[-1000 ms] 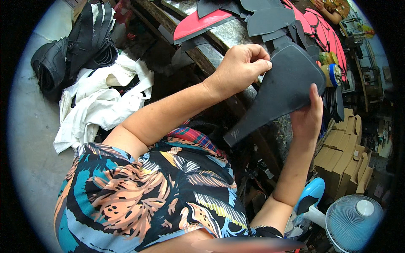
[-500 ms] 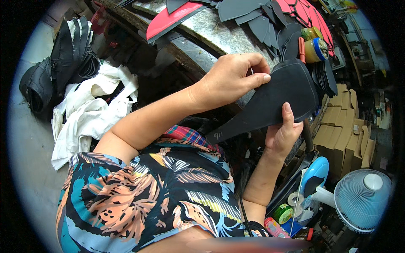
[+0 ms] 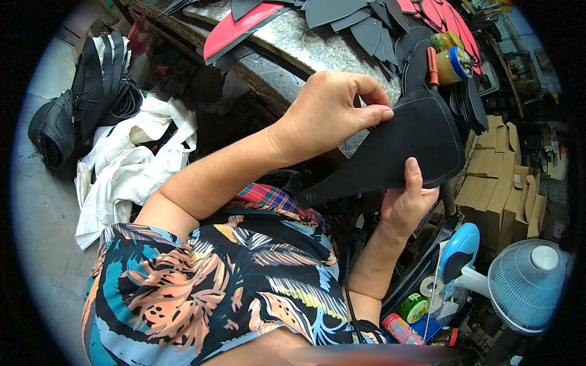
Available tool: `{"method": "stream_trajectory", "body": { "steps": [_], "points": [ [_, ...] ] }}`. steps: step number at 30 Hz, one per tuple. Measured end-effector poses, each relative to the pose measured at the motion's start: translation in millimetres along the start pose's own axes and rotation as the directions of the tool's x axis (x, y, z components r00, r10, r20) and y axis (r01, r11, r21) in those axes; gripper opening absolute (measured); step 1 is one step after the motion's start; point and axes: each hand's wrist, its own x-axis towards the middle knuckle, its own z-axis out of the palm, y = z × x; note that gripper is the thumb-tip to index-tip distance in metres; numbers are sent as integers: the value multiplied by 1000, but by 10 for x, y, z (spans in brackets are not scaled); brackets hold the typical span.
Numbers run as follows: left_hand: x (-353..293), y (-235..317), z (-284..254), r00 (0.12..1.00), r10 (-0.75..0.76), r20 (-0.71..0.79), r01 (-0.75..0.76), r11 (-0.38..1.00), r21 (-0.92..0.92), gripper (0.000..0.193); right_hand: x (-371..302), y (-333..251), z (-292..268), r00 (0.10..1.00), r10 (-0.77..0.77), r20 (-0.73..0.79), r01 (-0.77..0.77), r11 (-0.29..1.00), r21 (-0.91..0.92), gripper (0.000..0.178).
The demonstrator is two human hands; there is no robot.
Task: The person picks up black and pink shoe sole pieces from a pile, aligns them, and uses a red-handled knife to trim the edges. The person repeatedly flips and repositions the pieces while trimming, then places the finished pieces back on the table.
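One black panel (image 3: 409,143) spans your two hands, partly hiding the bench (image 3: 293,39) behind it. Just beyond its far corner sit a red handle (image 3: 433,66) and a blue-rimmed jar (image 3: 452,66), while dark grey cut pieces (image 3: 354,24) crowd the benchtop beside a glossy pink-red piece (image 3: 235,33). Cardboard boxes (image 3: 488,183) pile up to your right, near a blue-and-white electric fan (image 3: 526,287); to your left, crumpled white cloth (image 3: 116,165) lies against curled black pieces (image 3: 101,79). Your left hand (image 3: 332,116) has its grip pinched together, thumb against forefinger, at the panel's upper left edge; whether the edge lies between them cannot be told. Your right hand (image 3: 406,204) has its grip clamped on the lower edge, thumb across the face. Matte and smooth, the panel is broad and round-cornered at one end, tapering to a narrow tip near your patterned shirt (image 3: 201,287), a pale line tracing its border.
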Motion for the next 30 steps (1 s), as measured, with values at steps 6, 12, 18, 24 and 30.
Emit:
{"method": "stream_trajectory", "body": {
  "steps": [6, 12, 18, 24, 30],
  "points": [
    [24, -21, -11, 999, 24, 35, -27, 996, 88, 15, 7, -31, -11, 1000, -15, 11, 15, 1000, -16, 34],
    [61, -109, 22, 996, -13, 91, 9, 999, 47, 19, 17, -8, -14, 1000, -11, -1, 11, 1000, 1, 30],
    [26, -125, 69, 999, 50, -3, -50, 999, -7, 19, 43, 24, -32, 998, -52, -27, 50, 997, -60, 29],
    [19, -111, 52, 996, 78, -47, -77, 997, 32, 20, 49, 39, -21, 998, -51, -29, 50, 998, -43, 26],
    [26, -115, 51, 998, 63, -24, -62, 997, 38, 19, 36, 45, -48, 999, -26, 21, 27, 999, -38, 27]
  ]
}}
